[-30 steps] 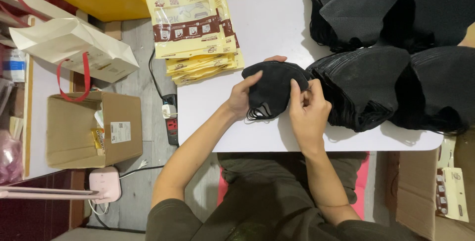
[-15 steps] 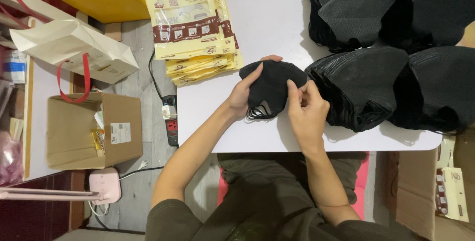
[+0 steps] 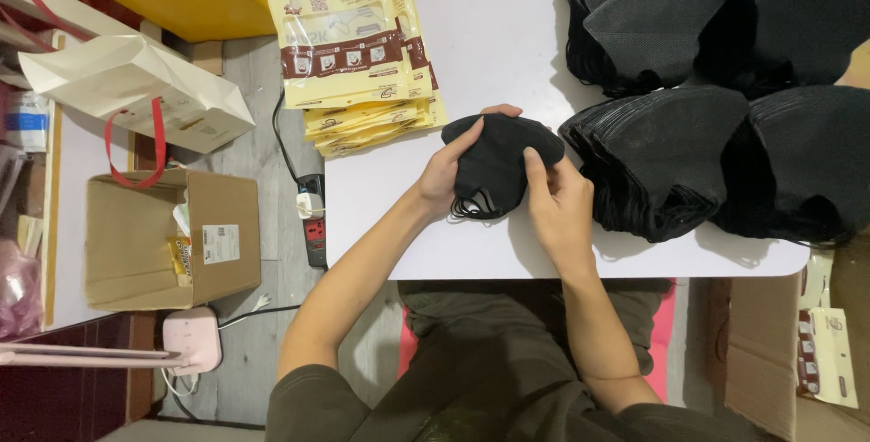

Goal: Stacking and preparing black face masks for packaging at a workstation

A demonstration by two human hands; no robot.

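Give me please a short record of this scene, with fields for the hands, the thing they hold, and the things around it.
left hand: grips the left side of the stack of black masks
right hand: holds the stack's right side, fingers on top
surface: white table
right of hands: big piles of black masks
left of hands: yellow flat packets, stacked at the table's corner
floor, left: open cardboard box, white paper bag, power strip

Single head view, looking straight down, close over white table (image 3: 471, 61).
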